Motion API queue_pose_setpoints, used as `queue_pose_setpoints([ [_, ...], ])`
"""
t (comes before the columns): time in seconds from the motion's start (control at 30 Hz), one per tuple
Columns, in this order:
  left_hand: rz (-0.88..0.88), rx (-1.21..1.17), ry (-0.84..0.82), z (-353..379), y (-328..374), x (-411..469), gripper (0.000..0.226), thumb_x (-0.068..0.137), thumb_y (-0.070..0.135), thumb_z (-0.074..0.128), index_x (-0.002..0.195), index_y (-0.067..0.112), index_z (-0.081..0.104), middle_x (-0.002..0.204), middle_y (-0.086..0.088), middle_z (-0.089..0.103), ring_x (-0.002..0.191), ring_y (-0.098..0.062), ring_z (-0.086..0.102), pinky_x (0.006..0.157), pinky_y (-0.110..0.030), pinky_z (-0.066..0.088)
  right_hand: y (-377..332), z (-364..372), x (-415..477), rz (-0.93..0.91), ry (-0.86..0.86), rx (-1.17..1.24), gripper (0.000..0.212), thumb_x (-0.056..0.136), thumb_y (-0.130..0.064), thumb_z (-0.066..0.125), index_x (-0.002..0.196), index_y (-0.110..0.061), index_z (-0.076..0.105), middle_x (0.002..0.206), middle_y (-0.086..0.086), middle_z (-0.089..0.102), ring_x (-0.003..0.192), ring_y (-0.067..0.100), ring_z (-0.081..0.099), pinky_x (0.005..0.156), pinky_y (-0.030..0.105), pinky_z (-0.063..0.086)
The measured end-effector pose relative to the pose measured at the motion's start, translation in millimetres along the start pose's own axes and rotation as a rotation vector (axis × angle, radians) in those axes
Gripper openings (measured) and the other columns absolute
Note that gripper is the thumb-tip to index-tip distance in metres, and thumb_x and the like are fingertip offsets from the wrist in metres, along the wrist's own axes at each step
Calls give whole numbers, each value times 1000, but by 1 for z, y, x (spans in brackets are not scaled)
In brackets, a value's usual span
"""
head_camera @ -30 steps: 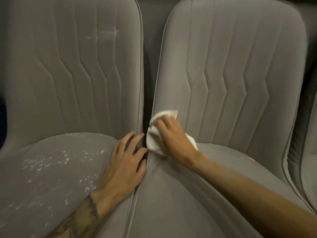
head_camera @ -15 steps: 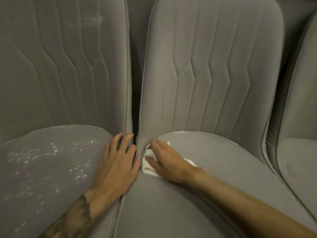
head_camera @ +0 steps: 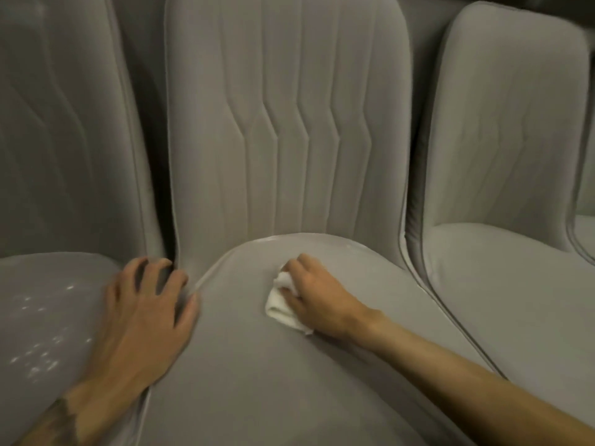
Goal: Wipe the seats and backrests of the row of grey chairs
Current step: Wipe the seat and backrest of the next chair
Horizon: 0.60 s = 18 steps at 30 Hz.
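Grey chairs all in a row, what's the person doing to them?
A person is wiping them clean. The right hand grips a white cloth and presses it on the middle chair's seat, near the backrest. The left hand rests with fingers spread on the left chair's seat, at the edge by the gap between the two. That left seat has pale specks on it, so it looks not yet wiped.

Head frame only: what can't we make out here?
All in the head view:
- white cloth: mostly under the right hand; its size and fold are hidden.
- left seat: cut by the left edge; its pale specks are blurred, nature unclear.
- middle seat: left edge partly covered by the left hand.
- far-right chair: only a sliver, cut by the right edge.
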<state>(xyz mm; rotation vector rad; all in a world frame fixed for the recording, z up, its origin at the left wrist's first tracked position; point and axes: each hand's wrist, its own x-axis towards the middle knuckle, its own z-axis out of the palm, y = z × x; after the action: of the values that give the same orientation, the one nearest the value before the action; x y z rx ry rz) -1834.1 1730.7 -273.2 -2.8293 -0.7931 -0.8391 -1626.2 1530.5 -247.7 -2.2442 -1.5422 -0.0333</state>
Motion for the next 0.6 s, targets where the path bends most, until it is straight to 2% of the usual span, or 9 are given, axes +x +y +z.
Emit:
queue_pose_setpoints([
  [0.1, 1, -3, 9, 1, 0, -1, 39, 92, 49, 44, 104, 17, 63, 133, -15, 53, 128, -47, 43, 92, -63, 40, 57, -32, -21, 384, 166, -252, 18, 101, -14, 48, 115, -4, 54, 117, 17, 53, 110, 36, 49, 95, 41, 36],
  [0.17, -3, -1, 15, 1, 1, -1, 39, 91, 49, 44, 105, 17, 63, 133, -15, 53, 128, -48, 43, 92, -64, 40, 81, -45, -27, 587, 190, -392, 16, 99, -8, 48, 112, -2, 54, 115, 20, 54, 109, 38, 50, 92, 42, 36],
  [0.2, -4, 1, 14, 2, 1, -2, 39, 91, 49, 44, 106, 18, 62, 133, -15, 53, 128, -47, 43, 92, -65, 40, 86, -45, -24, 632, 175, -426, 15, 99, -9, 48, 111, -2, 54, 114, 19, 55, 108, 37, 50, 91, 41, 37],
  [0.27, -2, 4, 11, 3, 0, -1, 39, 91, 51, 45, 106, 19, 62, 134, -13, 52, 130, -47, 42, 92, -65, 39, 85, -37, -12, 665, 142, -480, 15, 100, -12, 47, 111, -6, 54, 113, 14, 55, 107, 33, 51, 92, 39, 38],
  [0.37, 8, 9, -4, 4, -2, -1, 39, 91, 52, 45, 107, 20, 62, 134, -12, 52, 131, -47, 41, 92, -65, 39, 76, -21, 15, 688, 194, -426, 17, 95, -2, 46, 112, -4, 51, 116, 18, 53, 107, 36, 51, 91, 43, 36],
  [0.53, 5, 2, 16, 1, 1, 0, 41, 91, 49, 47, 105, 15, 66, 131, -14, 56, 130, -50, 43, 94, -66, 41, 60, -9, 68, 468, 145, -289, 23, 96, -1, 43, 117, -1, 52, 122, 21, 53, 114, 37, 48, 96, 40, 35],
  [0.6, 15, -7, 34, 0, 0, -1, 44, 91, 47, 47, 103, 12, 69, 128, -17, 58, 128, -52, 45, 93, -67, 44, 63, -13, 66, 476, 134, -297, 22, 96, -5, 46, 118, -2, 50, 124, 20, 52, 113, 36, 49, 96, 38, 36],
])
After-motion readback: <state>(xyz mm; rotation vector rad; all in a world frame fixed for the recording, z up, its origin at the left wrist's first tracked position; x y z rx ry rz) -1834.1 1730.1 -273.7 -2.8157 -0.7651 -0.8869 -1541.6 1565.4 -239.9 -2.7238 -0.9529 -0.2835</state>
